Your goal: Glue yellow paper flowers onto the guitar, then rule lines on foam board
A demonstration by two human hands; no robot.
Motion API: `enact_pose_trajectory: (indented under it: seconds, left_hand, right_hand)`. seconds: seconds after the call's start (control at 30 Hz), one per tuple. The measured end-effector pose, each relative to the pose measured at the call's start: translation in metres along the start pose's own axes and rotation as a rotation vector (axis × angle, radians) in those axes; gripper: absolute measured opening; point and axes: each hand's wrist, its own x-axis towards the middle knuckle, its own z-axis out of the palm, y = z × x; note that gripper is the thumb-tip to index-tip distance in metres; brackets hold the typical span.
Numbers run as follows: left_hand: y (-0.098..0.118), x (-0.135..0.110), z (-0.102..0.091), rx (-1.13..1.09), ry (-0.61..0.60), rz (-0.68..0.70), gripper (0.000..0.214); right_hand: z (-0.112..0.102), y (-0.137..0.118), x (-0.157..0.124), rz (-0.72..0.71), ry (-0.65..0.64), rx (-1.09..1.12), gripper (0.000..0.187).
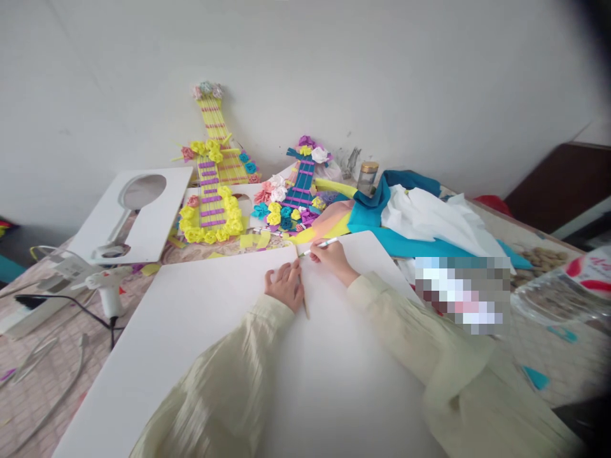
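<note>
A large white board [200, 331] lies flat in front of me. My left hand [285, 286] presses fingers-flat on a thin wooden ruler [304, 299] that runs across the board. My right hand [331, 257] is closed around a white pen [319, 245], whose tip touches the board at the far end of the ruler. Both arms wear pale cream sleeves.
Two paper-flower guitar crafts, a yellow one [212, 191] and a blue one [298, 191], lean at the wall. A white cut-out board [138, 213] and a glue gun [109, 286] with its cord lie left. Blue and white sheets [420, 222], a jar [367, 175] and a glass bowl [558, 296] sit right.
</note>
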Motion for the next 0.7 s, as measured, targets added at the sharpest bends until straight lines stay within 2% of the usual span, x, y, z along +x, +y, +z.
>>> enact_pose_trajectory:
  seconds: [0.43, 0.7]
  left_hand:
    - [-0.004, 0.001, 0.000, -0.018, -0.037, 0.011, 0.051]
    - [-0.004, 0.000, 0.002, -0.033, 0.003, 0.002, 0.054]
  right_hand:
    - [-0.002, -0.004, -0.007, 0.063, -0.014, 0.035, 0.014]
    - [-0.002, -0.005, -0.012, 0.099, -0.016, 0.037, 0.013]
